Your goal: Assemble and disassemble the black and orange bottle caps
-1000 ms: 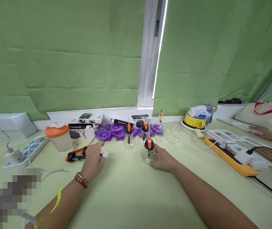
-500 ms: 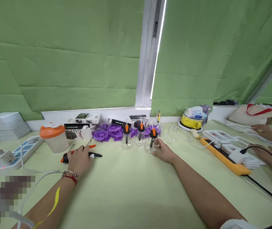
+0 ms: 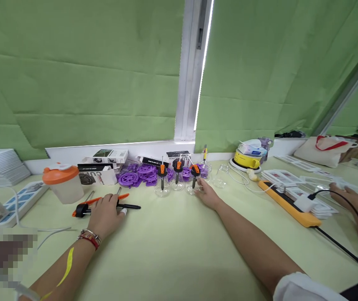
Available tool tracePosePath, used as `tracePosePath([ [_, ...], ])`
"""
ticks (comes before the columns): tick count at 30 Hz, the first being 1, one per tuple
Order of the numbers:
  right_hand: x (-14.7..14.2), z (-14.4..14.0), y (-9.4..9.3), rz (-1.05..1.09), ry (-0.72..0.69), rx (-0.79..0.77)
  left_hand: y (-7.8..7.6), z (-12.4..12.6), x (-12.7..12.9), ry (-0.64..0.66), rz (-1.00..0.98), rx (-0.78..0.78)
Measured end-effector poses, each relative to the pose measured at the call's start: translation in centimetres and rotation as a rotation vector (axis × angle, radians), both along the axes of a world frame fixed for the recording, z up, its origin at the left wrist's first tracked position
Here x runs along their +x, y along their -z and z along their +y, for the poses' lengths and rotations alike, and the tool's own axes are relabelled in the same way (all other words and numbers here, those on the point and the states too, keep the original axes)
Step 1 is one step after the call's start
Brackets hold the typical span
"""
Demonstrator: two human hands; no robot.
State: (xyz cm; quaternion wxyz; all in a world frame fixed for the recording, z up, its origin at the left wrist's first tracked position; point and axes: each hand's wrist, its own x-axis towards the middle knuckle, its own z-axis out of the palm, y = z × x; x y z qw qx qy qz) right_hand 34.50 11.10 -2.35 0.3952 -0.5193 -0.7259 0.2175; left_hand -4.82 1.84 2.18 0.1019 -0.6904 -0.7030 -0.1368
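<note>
My left hand (image 3: 106, 213) is closed over black-and-orange tools (image 3: 81, 210) lying on the table, one with a slim black end (image 3: 131, 206) sticking out to the right; its fingers partly hide them. Further back, my right hand (image 3: 208, 195) curls its fingers around the right side of a small clear cup (image 3: 191, 190), with a similar tool (image 3: 194, 170) standing upright in it. Two more clear cups (image 3: 162, 192) (image 3: 177, 185) beside it each carry an upright black-and-orange tool with a thin metal rod on top.
Behind the cups lie purple plastic wheel-shaped parts (image 3: 129, 179) and cup-holder boxes (image 3: 99, 177). An orange-lidded container (image 3: 64, 186) and a white power strip (image 3: 25, 200) stand left. Rightward are an empty clear cup (image 3: 220, 177), a yellow pot (image 3: 247, 160), an orange power strip (image 3: 287, 205) and another person's hand (image 3: 350, 198).
My left hand has shifted slightly right, and the black end under it reaches further right. My right hand stays at the same cup. The view has turned a little.
</note>
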Motion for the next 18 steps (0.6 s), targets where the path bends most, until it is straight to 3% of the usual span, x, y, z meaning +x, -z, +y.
tracePosePath([
  [7,-1.1,0.9,0.1,-0.082,0.087,-0.015,0.2,-0.2,0.6,0.074,-0.002,0.008],
  [12,-1.0,0.6,-0.3,-0.145,0.180,0.092,-0.1,-0.6,1.2,0.131,-0.031,-0.020],
  [15,-0.3,0.3,-0.6,-0.095,0.330,0.188,-0.2,-0.7,1.4,0.144,-0.076,-0.050],
  [18,0.6,0.4,-0.8,-0.029,0.535,0.169,0.1,-0.7,1.1,0.122,-0.143,-0.065],
])
